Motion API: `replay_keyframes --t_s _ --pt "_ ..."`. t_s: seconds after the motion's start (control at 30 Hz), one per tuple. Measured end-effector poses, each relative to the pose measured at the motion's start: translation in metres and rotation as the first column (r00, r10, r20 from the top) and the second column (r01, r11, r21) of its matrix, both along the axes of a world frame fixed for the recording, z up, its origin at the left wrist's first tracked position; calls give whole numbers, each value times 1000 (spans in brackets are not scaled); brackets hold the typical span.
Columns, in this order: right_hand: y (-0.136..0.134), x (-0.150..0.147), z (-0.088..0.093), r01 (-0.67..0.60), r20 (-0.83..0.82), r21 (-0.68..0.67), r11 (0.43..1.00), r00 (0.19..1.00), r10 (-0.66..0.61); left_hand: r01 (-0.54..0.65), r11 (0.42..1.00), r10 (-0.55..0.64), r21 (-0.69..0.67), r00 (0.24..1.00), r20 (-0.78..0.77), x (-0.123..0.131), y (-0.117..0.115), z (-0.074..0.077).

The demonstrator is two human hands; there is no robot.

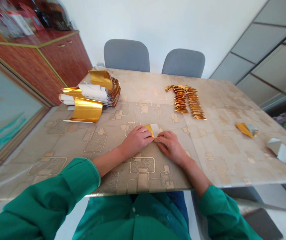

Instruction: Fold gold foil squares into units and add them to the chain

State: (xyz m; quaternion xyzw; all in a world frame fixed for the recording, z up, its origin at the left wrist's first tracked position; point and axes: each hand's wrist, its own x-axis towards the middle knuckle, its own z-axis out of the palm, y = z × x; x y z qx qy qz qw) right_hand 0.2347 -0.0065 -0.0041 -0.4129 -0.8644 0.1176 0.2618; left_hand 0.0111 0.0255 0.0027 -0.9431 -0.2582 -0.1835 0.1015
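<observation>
My left hand (135,140) and my right hand (170,146) meet at the middle of the table, with their fingers on a small gold-and-white foil paper (151,130). The paper's gold face shows on the left and its white face on the right, and my fingers hide its lower part. Far left of my hands lies a pile of curled gold-backed foil sheets (90,93). Two rows of small folded gold pieces (186,101) lie ahead and to the right. Farther right are a folded gold piece (246,129) and a white folded piece (280,150).
The table (223,156) has a glossy beige patterned cover. Two grey chairs (126,56) stand beyond its far edge. A wooden cabinet (62,60) stands to the left, with a glass panel (7,110) below it, and a panelled wall (258,56) is to the right.
</observation>
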Motion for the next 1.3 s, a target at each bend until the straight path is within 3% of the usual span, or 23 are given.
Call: replay_keyframes --t_s 0.2,0.37,0.6,0.83,1.0,1.13,1.3 --pt "2 0 -1 27 -8 -29 999 1000 -28 -4 1000 5 26 999 -40 7 7 -5" --pt "5 2 -1 56 6 28 998 998 -56 -25 998 25 53 1000 12 4 8 -8" --pt "7 2 4 -19 115 110 994 993 6 51 999 -51 9 999 9 -12 2 -7" --pt "13 9 0 -58 -21 -21 998 998 58 65 993 -65 -101 998 2 -20 -8 -10" --pt "28 9 8 -99 -5 -140 985 995 99 61 984 -64 -165 998 -14 -23 -9 -8" --pt "38 4 10 -58 26 -202 978 998 64 80 976 -80 -203 997 10 -22 -8 -7" --pt "39 -3 6 15 29 -180 984 1000 -10 83 971 -74 -225 996 47 -21 -10 -8"
